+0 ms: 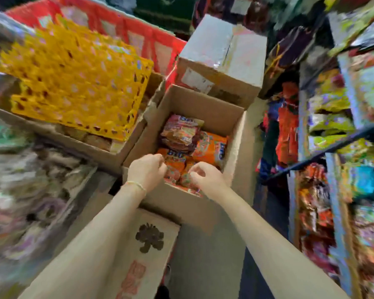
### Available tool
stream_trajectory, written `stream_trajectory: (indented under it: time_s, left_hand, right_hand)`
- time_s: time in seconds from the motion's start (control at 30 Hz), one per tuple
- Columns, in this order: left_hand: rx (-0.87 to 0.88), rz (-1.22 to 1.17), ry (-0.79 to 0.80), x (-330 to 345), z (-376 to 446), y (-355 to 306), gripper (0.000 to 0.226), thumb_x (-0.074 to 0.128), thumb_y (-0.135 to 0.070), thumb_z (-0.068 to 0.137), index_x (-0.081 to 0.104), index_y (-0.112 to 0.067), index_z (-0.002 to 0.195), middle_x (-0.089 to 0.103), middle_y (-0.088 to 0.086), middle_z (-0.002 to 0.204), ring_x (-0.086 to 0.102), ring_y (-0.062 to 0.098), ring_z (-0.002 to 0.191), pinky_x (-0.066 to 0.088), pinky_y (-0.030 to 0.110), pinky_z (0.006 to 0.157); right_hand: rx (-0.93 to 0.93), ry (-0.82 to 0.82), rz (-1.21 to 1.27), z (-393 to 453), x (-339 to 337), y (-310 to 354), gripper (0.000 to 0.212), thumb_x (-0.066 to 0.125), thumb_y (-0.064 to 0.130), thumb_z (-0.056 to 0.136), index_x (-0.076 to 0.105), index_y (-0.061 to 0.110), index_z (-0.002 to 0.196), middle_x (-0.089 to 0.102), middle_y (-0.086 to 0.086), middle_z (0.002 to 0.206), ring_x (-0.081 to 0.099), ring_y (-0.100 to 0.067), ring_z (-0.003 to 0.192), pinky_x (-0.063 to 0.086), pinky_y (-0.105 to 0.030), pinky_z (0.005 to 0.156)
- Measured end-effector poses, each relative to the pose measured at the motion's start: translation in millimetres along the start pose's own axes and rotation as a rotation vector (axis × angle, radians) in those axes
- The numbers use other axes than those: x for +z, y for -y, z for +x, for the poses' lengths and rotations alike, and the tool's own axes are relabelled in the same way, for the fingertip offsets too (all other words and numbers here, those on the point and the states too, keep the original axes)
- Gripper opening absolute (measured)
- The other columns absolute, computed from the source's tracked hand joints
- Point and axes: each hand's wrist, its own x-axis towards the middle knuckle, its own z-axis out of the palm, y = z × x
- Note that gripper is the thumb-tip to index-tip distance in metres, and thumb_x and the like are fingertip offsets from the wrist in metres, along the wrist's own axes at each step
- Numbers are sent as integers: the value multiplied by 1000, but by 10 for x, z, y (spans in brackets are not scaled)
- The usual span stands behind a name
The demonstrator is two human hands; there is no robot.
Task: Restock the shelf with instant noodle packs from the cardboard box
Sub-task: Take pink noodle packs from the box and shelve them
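An open cardboard box [205,108] stands on the floor in the middle and holds orange and red instant noodle packs [212,147]. My left hand [146,171] reaches over the box's near edge, its fingers curled down onto an orange pack [174,169]. My right hand [206,178] is beside it, with fingers and thumb curled onto the top of another pack [187,179] at the near wall. The shelf [333,147] on the right is filled with colourful packets. The whole view is motion-blurred.
A closed cardboard box [222,59] stands behind the open one. To the left, a yellow plastic tray [73,83] lies on another carton, with a red crate [108,20] behind it. A flattened carton [143,255] lies under my arms. A narrow floor strip [253,147] runs along the shelf.
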Motion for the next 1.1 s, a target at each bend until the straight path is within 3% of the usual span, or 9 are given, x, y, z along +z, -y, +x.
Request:
stream_trajectory:
  time_s: [0.2, 0.3, 0.37, 0.5, 0.7, 0.77, 0.9, 1.03, 1.1]
  left_hand:
    - [-169, -9, 98, 273, 438, 144, 26, 51, -38, 91, 69, -20, 96, 71, 5, 102, 66, 31, 94, 50, 35, 77]
    - [-206, -43, -28, 348, 488, 156, 26, 49, -40, 92, 66, -20, 88, 70, 3, 91, 65, 30, 83, 49, 33, 68]
    - [-242, -37, 16, 344, 555, 158, 28, 48, -41, 92, 65, -19, 86, 69, 4, 88, 63, 30, 80, 49, 33, 68]
    - [-292, 2, 94, 347, 626, 137, 28, 47, -39, 94, 64, -20, 86, 65, 0, 82, 60, 24, 73, 46, 30, 61]
    - [-325, -109, -127, 310, 582, 81, 24, 50, -37, 95, 67, -22, 89, 63, -6, 75, 56, 16, 67, 31, 22, 46]
    - [-329, -93, -110, 329, 614, 87, 25, 50, -38, 94, 68, -21, 90, 64, -5, 76, 58, 17, 68, 33, 22, 46]
    - [-357, -67, -64, 345, 646, 101, 27, 50, -42, 93, 67, -21, 88, 66, -4, 79, 60, 18, 70, 41, 25, 50]
    - [-362, -28, 3, 338, 589, 100, 23, 49, -40, 94, 66, -25, 92, 65, -6, 79, 59, 16, 68, 46, 26, 52]
    - [-376, -108, 30, 333, 586, 83, 22, 49, -38, 95, 68, -27, 98, 68, -7, 86, 62, 16, 76, 52, 30, 62]
  right_hand:
    - [219, -35, 189, 784, 139, -238, 10, 55, 11, 94, 62, 18, 97, 64, -2, 98, 59, -14, 81, 46, -14, 62]
    - [378, -85, 353, 1171, 154, -400, 7, 55, 17, 95, 60, 21, 95, 67, -9, 110, 67, -25, 96, 58, -43, 86]
    - [466, -93, 466, 1419, 153, -472, 8, 53, 20, 98, 58, 17, 104, 65, -8, 114, 66, -24, 100, 57, -47, 91]
    - [586, -4, 691, 1860, 150, -491, 24, 52, 21, 99, 55, 12, 121, 60, -8, 125, 61, -24, 113, 56, -39, 86]
    - [652, 132, 973, 2367, 140, -351, 43, 67, 26, 93, 51, 12, 131, 62, -11, 116, 62, -24, 106, 55, -40, 81]
    - [695, 137, 981, 2513, 176, -315, 50, 74, 34, 88, 55, 12, 128, 65, -10, 114, 64, -23, 104, 55, -37, 79]
    - [731, 162, 865, 2686, 255, -287, 59, 81, 48, 78, 61, 16, 124, 65, -2, 112, 63, -16, 86, 55, -27, 55]
    - [674, 205, 828, 2627, 116, -232, 42, 80, 32, 82, 62, 12, 115, 66, -10, 112, 66, -19, 94, 61, -34, 70]
    - [586, 234, 809, 2542, -26, -229, 41, 79, 24, 84, 61, 8, 117, 66, -11, 120, 68, -23, 103, 61, -32, 61]
